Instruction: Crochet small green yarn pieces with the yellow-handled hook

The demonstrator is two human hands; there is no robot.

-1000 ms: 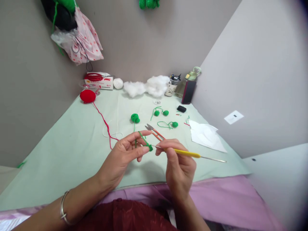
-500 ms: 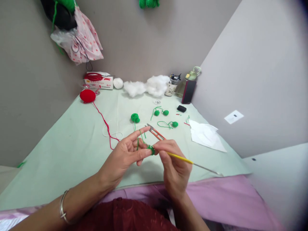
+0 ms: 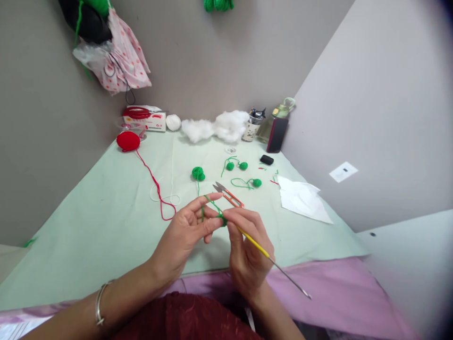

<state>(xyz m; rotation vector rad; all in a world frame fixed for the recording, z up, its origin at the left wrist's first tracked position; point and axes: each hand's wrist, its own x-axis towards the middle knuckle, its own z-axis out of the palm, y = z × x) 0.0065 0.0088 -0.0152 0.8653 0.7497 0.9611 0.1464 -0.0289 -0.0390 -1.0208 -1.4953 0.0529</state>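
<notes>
My left hand (image 3: 189,226) pinches a small green crocheted piece (image 3: 222,219), with green yarn looped over its raised index finger. That yarn runs back to a small green yarn ball (image 3: 198,174) on the table. My right hand (image 3: 249,245) is closed on a yellow-handled crochet hook (image 3: 255,243), whose rear metal end points down to the right. The hook's front tip is hidden at the green piece, between the fingertips of both hands. Orange-handled thread snips (image 3: 231,197) lie just beyond my hands. Several small green crocheted balls (image 3: 256,182) with yarn tails rest behind the snips.
On the pale green table (image 3: 106,236) are a red yarn ball (image 3: 128,141) at left, white stuffing (image 3: 231,126) at the back, a phone (image 3: 277,135) leaning on a bottle, a black object (image 3: 266,160) and white paper (image 3: 304,200) at right.
My right hand has moved slightly left and turned, so the hook's rear end swings down and to the left. My left index finger has lowered a little.
</notes>
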